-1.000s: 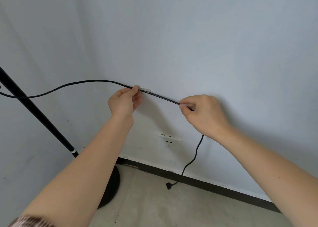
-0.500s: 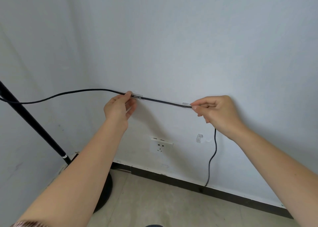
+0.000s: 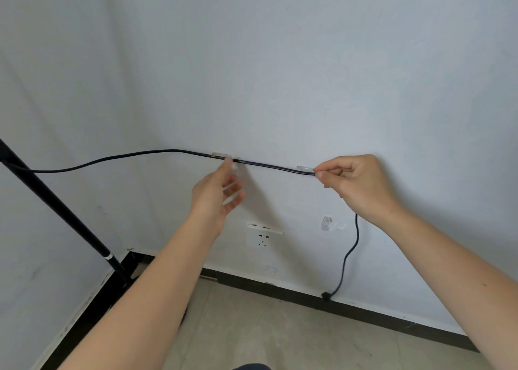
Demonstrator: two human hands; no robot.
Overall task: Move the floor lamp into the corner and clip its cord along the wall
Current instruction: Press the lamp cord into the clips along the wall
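The black floor lamp pole (image 3: 56,201) leans across the left edge, standing in the room's corner. Its black cord (image 3: 126,156) runs from the pole along the wall through a clear clip (image 3: 221,155) and a second clear clip (image 3: 305,169). My right hand (image 3: 356,184) pinches the cord just right of the second clip. From that hand the cord hangs down to its plug (image 3: 326,295) by the baseboard. My left hand (image 3: 221,190) is blurred and open just below the first clip, fingers spread, off the cord. A third clear clip (image 3: 326,223) sits bare on the wall lower down.
A white wall socket (image 3: 265,236) is below the cord between my hands. A dark baseboard (image 3: 308,291) runs along the foot of both walls above the tiled floor (image 3: 280,333). The lamp base is hidden behind my left forearm.
My left hand let go of the cord at the first clip and dropped slightly, opening. My right hand drew the cord rightward into the second clip and stays pinched on it.
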